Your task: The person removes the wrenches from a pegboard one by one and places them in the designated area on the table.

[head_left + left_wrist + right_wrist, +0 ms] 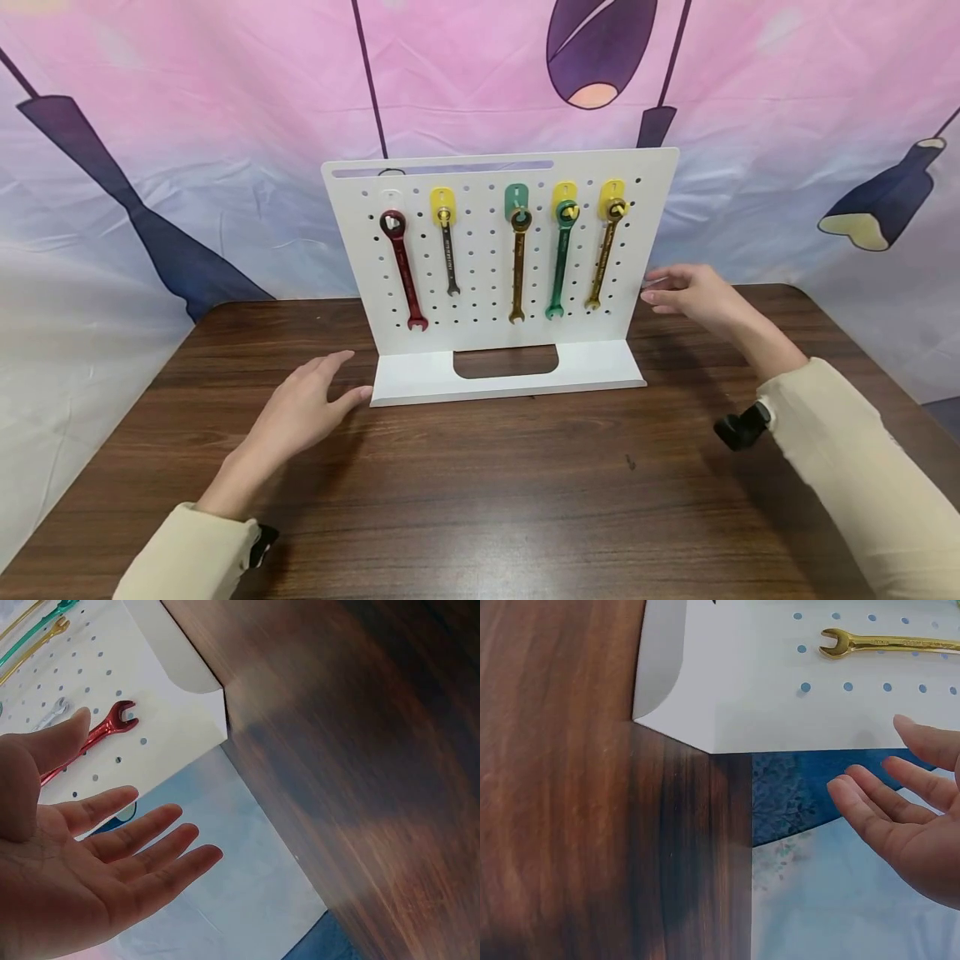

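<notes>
The white pegboard (481, 263) stands on the counter (480, 483) between the left hand (303, 404) and right hand (699, 298), both loosely spread and empty; contact is hard to judge. It looks stiff, probably smooth; its side edges (648, 250) suit gripping, though hung wrenches (518, 271) may swing.

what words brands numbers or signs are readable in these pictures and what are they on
No text reads clearly in any view.
Grey wrench: fine marks along the shank, too small to read.
Rightmost gold wrench: faint marks along the shank, too small and blurred to read.
Red wrench, green wrench, middle gold wrench: nothing legible.
White pegboard: no lettering visible.
</notes>
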Demonstrator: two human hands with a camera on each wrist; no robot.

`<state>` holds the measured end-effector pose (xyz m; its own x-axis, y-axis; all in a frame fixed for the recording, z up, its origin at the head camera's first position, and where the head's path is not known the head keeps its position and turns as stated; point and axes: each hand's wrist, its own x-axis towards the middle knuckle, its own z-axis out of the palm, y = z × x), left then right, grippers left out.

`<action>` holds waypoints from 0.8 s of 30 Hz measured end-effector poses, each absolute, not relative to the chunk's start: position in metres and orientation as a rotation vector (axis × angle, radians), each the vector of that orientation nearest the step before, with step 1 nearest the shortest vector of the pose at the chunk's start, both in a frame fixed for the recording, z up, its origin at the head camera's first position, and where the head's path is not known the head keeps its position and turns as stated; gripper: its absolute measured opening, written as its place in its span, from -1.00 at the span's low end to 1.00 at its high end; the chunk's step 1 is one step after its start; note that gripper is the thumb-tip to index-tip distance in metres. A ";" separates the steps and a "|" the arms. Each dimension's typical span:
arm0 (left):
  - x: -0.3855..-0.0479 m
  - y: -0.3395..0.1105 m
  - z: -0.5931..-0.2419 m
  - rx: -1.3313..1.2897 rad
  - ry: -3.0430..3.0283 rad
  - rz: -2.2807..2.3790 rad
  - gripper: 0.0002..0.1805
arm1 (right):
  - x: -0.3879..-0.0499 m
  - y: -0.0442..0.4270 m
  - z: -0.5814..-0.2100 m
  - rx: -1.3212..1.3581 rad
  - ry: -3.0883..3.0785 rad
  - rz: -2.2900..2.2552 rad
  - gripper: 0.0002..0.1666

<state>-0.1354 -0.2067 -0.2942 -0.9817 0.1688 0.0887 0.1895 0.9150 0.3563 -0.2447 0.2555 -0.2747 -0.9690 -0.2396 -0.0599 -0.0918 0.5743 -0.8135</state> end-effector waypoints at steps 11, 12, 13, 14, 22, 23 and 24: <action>-0.138 -0.200 -0.295 -0.289 -3.019 -0.580 -0.35 | -0.259 0.245 -0.281 -0.181 2.546 -1.689 -0.62; -0.139 -0.199 -0.295 -0.289 -3.019 -0.581 -0.35 | -0.260 0.244 -0.282 -0.174 2.529 -1.732 -0.65; -0.139 -0.199 -0.295 -0.289 -3.018 -0.583 -0.35 | -0.261 0.244 -0.283 -0.169 2.517 -1.761 -0.67; -0.139 -0.198 -0.295 -0.289 -3.016 -0.583 -0.36 | -0.261 0.243 -0.283 -0.163 2.503 -1.794 -0.69; -0.149 -0.197 -0.293 -0.318 -2.960 -0.633 -0.40 | -0.263 0.241 -0.285 -0.132 2.466 -1.874 -0.75; -0.151 -0.197 -0.292 -0.316 -2.952 -0.647 -0.41 | -0.263 0.241 -0.286 -0.131 2.465 -1.878 -0.77; -0.153 -0.197 -0.291 -0.313 -2.945 -0.663 -0.42 | -0.263 0.241 -0.286 -0.125 2.468 -1.883 -0.80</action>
